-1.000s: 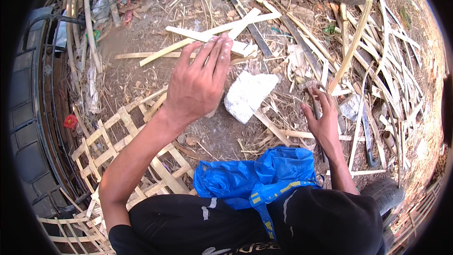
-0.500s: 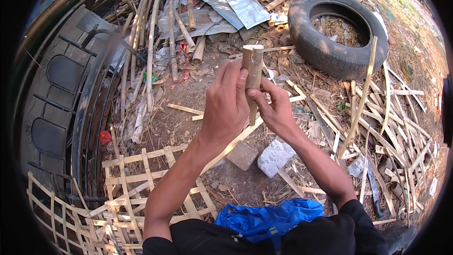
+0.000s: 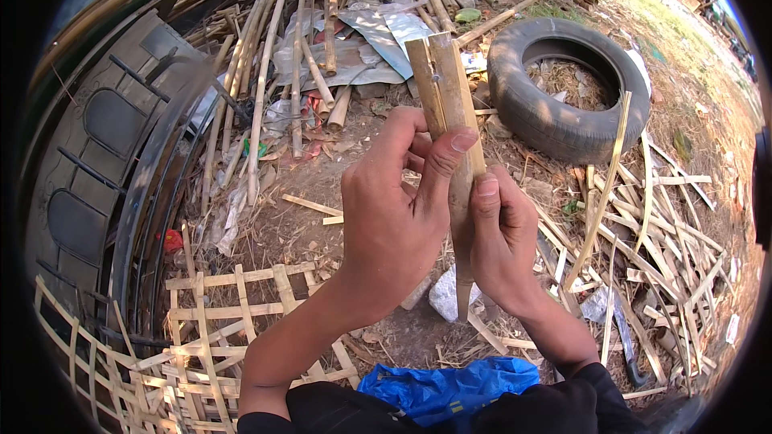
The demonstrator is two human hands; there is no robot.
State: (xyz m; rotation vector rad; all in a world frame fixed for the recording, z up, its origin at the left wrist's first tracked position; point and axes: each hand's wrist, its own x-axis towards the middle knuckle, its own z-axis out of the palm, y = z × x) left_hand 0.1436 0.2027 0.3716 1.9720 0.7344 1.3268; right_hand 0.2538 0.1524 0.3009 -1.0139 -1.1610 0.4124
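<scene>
Between my hands stands a length of split bamboo (image 3: 454, 84), upright and slightly tilted, with a crack running down its upper part and a pointed lower end. My left hand (image 3: 402, 193) grips it around the middle, thumb lying across its face. Just below, my right hand (image 3: 503, 225) pinches it between thumb and fingers. Under the pointed tip, a whitish stone block (image 3: 450, 296) lies on the ground, partly hidden by the bamboo. A blue plastic sheet (image 3: 450, 386) is bunched up close to my body.
A woven bamboo lattice (image 3: 209, 313) spreads at the lower left beside a dark metal gate (image 3: 88, 169). On the right lie a tyre (image 3: 567, 128), a heap of bamboo strips (image 3: 667, 233) and a large knife (image 3: 631, 345). Bamboo poles (image 3: 265, 72) and metal sheets (image 3: 374, 44) fill the back.
The bamboo has come nearer and turned, showing its length and pointed end. Both hands have moved closer with it, and the head view has shifted slightly.
</scene>
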